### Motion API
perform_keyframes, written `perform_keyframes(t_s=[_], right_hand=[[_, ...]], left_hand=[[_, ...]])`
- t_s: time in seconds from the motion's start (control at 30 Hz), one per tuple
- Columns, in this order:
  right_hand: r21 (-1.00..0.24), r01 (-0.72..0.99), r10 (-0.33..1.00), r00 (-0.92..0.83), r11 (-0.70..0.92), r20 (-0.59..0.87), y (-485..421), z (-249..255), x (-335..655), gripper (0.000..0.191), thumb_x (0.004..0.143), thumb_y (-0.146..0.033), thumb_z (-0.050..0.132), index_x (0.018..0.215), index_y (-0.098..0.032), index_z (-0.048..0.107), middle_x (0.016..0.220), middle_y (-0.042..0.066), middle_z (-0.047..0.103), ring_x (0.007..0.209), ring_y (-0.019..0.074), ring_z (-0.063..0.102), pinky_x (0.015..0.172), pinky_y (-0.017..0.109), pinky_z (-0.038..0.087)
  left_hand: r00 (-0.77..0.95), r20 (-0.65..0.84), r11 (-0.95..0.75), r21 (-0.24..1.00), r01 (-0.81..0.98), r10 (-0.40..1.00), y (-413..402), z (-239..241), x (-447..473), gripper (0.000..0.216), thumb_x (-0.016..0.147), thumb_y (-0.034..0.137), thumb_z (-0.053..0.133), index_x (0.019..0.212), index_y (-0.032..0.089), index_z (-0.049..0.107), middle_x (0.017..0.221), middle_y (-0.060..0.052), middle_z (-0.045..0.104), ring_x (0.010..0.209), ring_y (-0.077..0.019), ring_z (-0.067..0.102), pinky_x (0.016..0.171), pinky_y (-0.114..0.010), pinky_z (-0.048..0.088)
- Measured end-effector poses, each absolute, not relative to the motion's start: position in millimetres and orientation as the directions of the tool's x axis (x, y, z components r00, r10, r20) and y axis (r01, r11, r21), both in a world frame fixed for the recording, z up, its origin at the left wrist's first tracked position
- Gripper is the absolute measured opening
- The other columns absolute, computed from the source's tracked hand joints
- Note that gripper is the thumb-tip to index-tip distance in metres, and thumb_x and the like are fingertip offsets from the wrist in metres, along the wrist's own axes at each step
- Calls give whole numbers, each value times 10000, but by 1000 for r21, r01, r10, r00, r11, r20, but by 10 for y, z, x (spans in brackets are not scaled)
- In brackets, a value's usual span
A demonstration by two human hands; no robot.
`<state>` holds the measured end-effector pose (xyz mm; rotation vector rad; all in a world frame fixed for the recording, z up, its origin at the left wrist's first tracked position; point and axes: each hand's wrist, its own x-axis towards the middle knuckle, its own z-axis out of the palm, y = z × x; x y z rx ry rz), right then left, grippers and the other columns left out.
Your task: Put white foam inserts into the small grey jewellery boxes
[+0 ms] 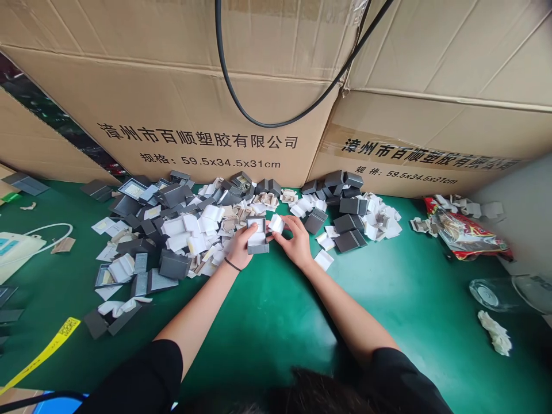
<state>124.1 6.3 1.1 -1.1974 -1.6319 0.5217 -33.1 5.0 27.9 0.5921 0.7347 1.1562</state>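
Note:
In my left hand (pixel 240 248) is a small grey box (pixel 257 248), tilted so that its pale inside faces me. The thumb lies along its left wall. Just right of the box, my right hand (pixel 296 240) pinches a small white folded insert (pixel 276 223) between thumb and fingers. Box and insert are close together; whether they touch I cannot tell. A heap of white paper inserts (pixel 196 233) and dark grey boxes (pixel 175 264) lies to the left of my hands. More dark boxes (pixel 349 240) and a white insert pile (pixel 382 218) are to the right.
Tall cardboard cartons (pixel 202 103) line the back of the green table (pixel 276 333). A black cable (pixel 269 125) hangs before them. At right are a red snack bag (pixel 470 233), a clear plastic cup (pixel 491 293) and crumpled tissue (pixel 495 333). A yellow strap (pixel 47 351) lies left.

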Motion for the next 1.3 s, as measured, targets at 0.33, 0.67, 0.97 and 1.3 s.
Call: perform_keyframes(t_s=[0.33,0.67,0.97,1.3], right_hand=[[-981,71,980,73,178,183,133,-56,1228,393,746,-416,622,1049,-167,625,1013,75,647,861,166,616,791,333,562],[-961,85,961,64,264,269,115,-53,1217,401,744,-414,644,1079,-196,614,1037,72,632,914,178,606,802,337,557],[-900,189,920,-96,392,380,33,47,1193,358,775,-371,631,1095,-213,599,1049,59,627,932,171,609,837,324,541],[-843,302,894,-203,446,400,-4,102,1199,365,788,-376,622,1108,-204,580,1063,67,629,920,172,600,824,315,521]], left_hand=[[51,-175,176,832,-526,983,189,273,-455,294,704,252,681,962,124,625,827,-67,689,805,-199,649,733,-316,494],[9,-39,40,971,-235,999,120,207,-405,229,654,187,732,850,184,614,847,-21,640,842,-167,573,826,-257,380],[-48,81,-86,988,-126,996,100,216,-369,257,666,252,724,874,210,579,853,-24,576,824,-183,506,829,-262,364],[11,220,-220,975,-28,975,100,148,-375,419,680,371,704,1010,203,508,872,-38,552,818,-187,526,783,-281,403]])
